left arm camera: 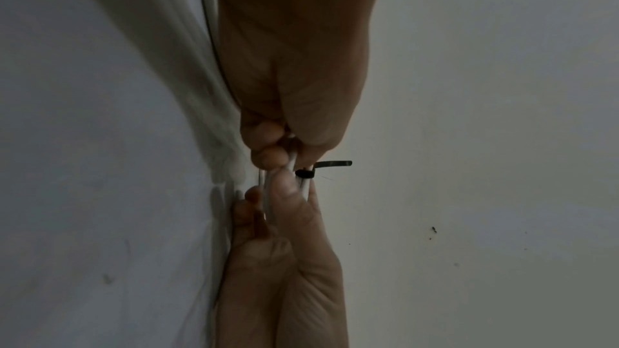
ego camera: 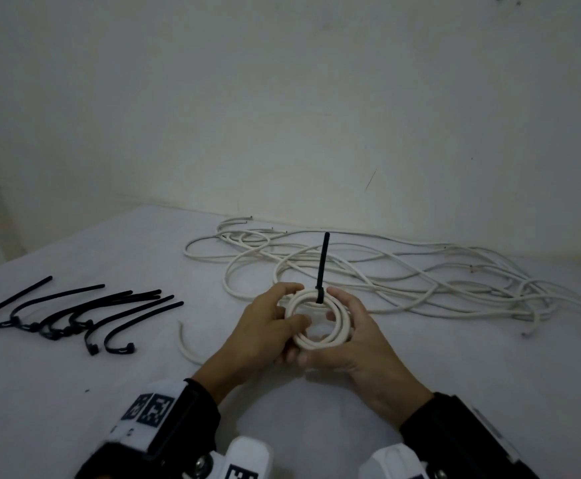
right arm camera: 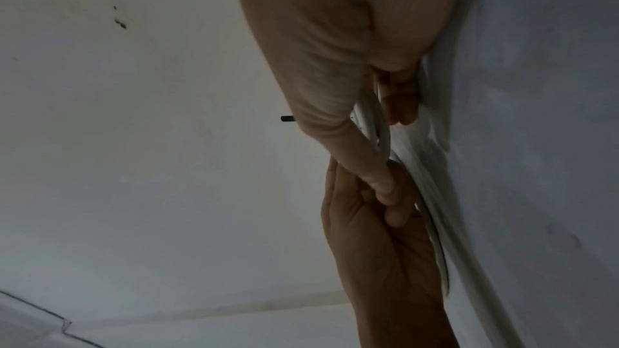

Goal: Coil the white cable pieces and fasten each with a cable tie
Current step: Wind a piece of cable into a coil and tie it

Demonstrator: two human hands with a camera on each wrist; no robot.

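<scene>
The white coil [ego camera: 317, 319], just in front of the loose cable pile [ego camera: 403, 271], was gripped by the left hand [ego camera: 268, 326] and right hand [ego camera: 354, 335], and its cable tie [ego camera: 322, 271] was judged best cinched snug while the loops were kept aligned.

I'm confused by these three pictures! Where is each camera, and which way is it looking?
Head: worn on the head, looks forward and down at the table; both hands hold the coil.
Left wrist: looks along the left hand at the cable tie.
Right wrist: looks along the right hand; the left hand shows too.
All three share the coil and both hands.
</scene>
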